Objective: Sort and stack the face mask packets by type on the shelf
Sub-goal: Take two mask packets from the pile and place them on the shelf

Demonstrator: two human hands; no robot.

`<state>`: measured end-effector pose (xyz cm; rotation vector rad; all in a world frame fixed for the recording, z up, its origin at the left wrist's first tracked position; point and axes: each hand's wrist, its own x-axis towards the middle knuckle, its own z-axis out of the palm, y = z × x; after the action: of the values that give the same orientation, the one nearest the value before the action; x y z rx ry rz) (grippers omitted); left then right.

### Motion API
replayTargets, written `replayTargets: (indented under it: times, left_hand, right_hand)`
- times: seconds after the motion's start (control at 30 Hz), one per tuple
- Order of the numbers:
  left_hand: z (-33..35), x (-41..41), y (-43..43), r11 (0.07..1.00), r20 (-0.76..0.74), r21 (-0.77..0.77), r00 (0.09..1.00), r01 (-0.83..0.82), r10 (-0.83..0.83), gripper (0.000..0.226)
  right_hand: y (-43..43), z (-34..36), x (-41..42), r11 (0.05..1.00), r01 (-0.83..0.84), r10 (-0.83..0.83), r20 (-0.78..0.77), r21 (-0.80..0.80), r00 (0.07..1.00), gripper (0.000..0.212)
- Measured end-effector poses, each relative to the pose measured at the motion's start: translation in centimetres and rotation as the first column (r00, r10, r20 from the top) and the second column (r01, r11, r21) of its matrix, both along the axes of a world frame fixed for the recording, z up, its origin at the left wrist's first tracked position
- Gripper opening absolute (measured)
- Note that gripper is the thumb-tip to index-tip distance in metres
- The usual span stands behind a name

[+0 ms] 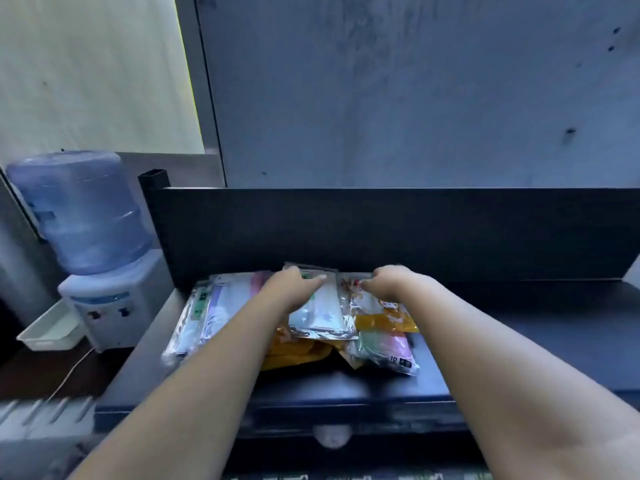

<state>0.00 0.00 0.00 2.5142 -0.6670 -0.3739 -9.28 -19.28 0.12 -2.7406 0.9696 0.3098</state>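
On matte shelf [519, 341] — left hand [294, 285] grip holds glossy packet [322, 317], right hand [386, 282] crinkly packet [377, 313].

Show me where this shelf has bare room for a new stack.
Bare shelf right of the packet pile, through to the right edge; a narrow strip along the front. Crowded left-centre: left hand and right hand are on the pile.

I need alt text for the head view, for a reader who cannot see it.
Two bare hands reach over a loose pile of face mask packets on a dark shelf: the left hand grips the top clear packet, the right hand grips an orange packet beside it. A water dispenser stands at the left.
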Motion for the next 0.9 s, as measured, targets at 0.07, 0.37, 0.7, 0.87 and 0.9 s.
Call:
replayTargets:
  times: [0.07,0.37,0.7,0.87,0.9]
  left_hand:
    - [-0.5,-0.6,-0.1,0.996,0.071,0.091,0.997,-0.004,-0.003,0.074]
    - [-1.1,-1.4,0.1,0.961,0.004,-0.269,0.998,-0.061,0.065,0.057]
    - [-1.9,-1.2,0.7,0.593,-0.514,-0.660,0.853,-0.462,0.091,0.031]
    - [-1.3,-1.1,1.1,0.599,-0.606,-0.621,0.794,-0.506,0.043,0.034]
    - [-0.7,-1.5,1.1,0.612,-0.610,-0.614,0.792,-0.498,0.032,0.031]
  right_hand:
    - [-0.1,-1.0,-0.7,0.999,0.037,-0.038,-0.033,-0.032,0.999,0.070]
    - [-0.3,-3.0,-2.1,0.978,0.180,-0.195,0.163,0.103,0.967,0.080]
    - [-1.8,-2.0,-4.6,0.682,0.196,-0.627,0.425,0.705,0.653,0.023]
    - [-2.0,-2.4,-6.2,0.618,0.108,-0.691,0.472,0.779,0.548,0.019]
    - [-1.9,-2.4,-6.6,0.610,0.096,-0.704,0.481,0.787,0.523,0.018]
